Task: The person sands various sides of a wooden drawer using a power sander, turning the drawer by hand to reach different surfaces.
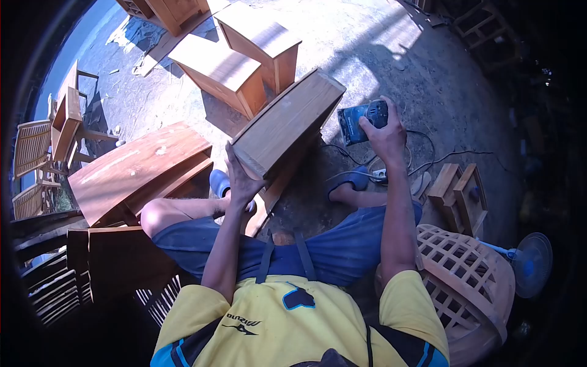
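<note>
In my right hand (pixel 389 136) is a blue electric sander (pixel 353 125), raised off to the right of a wooden cabinet (pixel 293 119) and apart from it. My fingers wrap round the tool's rounded body. The cabinet stands between my feet at a slant, its plain brown panel facing up. My left hand (pixel 243 178) grips the cabinet's near end, with the fingers along the left edge and the thumb across the near edge. The cabinet's lower part is mostly hidden below its panel.
Two wooden cabinets (pixel 244 61) stand beyond. A reddish wooden piece (pixel 140 165) lies left. Cords run over the floor at right, past a white power strip (pixel 380 175). Small wooden frames (pixel 458 194), a lattice-backed wooden piece (pixel 468 275) and a fan (pixel 531 264) are at right.
</note>
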Tool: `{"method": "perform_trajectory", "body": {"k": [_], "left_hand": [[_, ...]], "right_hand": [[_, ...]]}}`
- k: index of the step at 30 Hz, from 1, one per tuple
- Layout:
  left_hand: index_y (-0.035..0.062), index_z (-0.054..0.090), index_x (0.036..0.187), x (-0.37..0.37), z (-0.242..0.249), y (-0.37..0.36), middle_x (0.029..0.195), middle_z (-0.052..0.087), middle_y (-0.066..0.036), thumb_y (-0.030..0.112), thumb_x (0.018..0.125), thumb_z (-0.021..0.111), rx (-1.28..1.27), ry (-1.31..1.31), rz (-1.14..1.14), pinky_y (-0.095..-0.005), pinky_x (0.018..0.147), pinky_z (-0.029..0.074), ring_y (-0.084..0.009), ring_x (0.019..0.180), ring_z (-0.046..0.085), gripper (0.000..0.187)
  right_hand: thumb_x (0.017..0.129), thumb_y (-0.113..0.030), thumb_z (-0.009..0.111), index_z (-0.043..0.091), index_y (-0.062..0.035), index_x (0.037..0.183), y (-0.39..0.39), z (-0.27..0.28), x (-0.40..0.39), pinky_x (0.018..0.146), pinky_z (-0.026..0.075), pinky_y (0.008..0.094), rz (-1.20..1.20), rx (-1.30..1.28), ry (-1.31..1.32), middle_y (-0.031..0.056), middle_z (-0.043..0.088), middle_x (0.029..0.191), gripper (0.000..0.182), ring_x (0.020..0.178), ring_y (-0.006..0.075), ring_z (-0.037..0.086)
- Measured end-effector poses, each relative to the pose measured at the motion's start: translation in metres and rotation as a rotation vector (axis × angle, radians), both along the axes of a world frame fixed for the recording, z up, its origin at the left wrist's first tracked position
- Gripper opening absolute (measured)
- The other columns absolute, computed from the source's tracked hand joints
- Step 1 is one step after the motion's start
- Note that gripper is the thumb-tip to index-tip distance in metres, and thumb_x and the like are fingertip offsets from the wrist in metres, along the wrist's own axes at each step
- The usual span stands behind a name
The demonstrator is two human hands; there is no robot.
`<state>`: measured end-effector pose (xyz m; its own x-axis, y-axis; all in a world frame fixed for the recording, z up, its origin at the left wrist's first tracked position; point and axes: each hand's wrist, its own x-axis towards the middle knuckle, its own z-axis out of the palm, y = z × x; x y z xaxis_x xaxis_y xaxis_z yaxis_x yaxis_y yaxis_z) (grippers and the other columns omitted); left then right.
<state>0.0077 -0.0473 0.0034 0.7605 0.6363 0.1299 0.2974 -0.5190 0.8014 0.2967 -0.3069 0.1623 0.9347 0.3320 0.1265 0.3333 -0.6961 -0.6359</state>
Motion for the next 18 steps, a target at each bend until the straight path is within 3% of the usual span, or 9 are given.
{"method": "perform_trajectory", "body": {"k": [3,5,8,14,18], "left_hand": [[0.0042,-0.01,0.169,-0.019,-0.03,0.003,0.171,0.016,-0.029,0.034,0.054,0.104,-0.026,0.013,0.048,-0.0522,0.129,0.029,-0.0436,0.159,0.025,0.165],[0.0074,-0.006,0.17,-0.033,-0.045,0.004,0.157,0.03,-0.033,0.021,0.05,0.104,-0.016,-0.054,0.029,-0.057,0.119,0.038,-0.0511,0.143,0.04,0.163],[0.0068,-0.003,0.169,-0.043,-0.048,0.003,0.16,0.028,-0.034,0.022,0.052,0.103,-0.114,-0.033,0.053,-0.0564,0.122,0.036,-0.0522,0.148,0.036,0.159],[0.0042,-0.003,0.168,-0.051,-0.058,0.004,0.164,0.023,-0.037,0.023,0.055,0.102,-0.146,0.044,0.086,-0.0563,0.124,0.035,-0.0552,0.152,0.029,0.155],[0.0031,-0.021,0.165,-0.05,-0.073,-0.007,0.162,0.037,-0.033,0.03,0.056,0.104,-0.203,-0.036,0.153,-0.046,0.121,0.043,-0.047,0.146,0.047,0.167]], "right_hand": [[0.081,-0.037,0.084,0.057,-0.0129,0.147,0.04,0.005,0.013,0.1,0.056,0.0496,0.077,-0.075,-0.07,0.0247,0.071,0.128,0.075,0.114,0.0423,0.072],[0.081,-0.041,0.083,0.055,-0.015,0.148,0.07,0.005,0.026,0.099,0.056,0.0513,0.106,-0.115,-0.069,0.0251,0.071,0.127,0.077,0.115,0.0437,0.071],[0.082,-0.049,0.08,0.052,-0.0184,0.149,0.116,-0.006,0.053,0.099,0.055,0.0566,0.127,-0.274,-0.093,0.0266,0.069,0.125,0.078,0.113,0.047,0.07],[0.083,-0.052,0.075,0.047,-0.0197,0.15,0.185,-0.025,0.079,0.099,0.056,0.0554,0.203,-0.452,-0.101,0.0264,0.065,0.128,0.079,0.115,0.0456,0.07],[0.085,-0.05,0.078,0.047,-0.0183,0.149,0.21,-0.042,0.055,0.098,0.057,0.0566,0.281,-0.471,-0.103,0.0274,0.064,0.125,0.078,0.113,0.0466,0.07]]}}
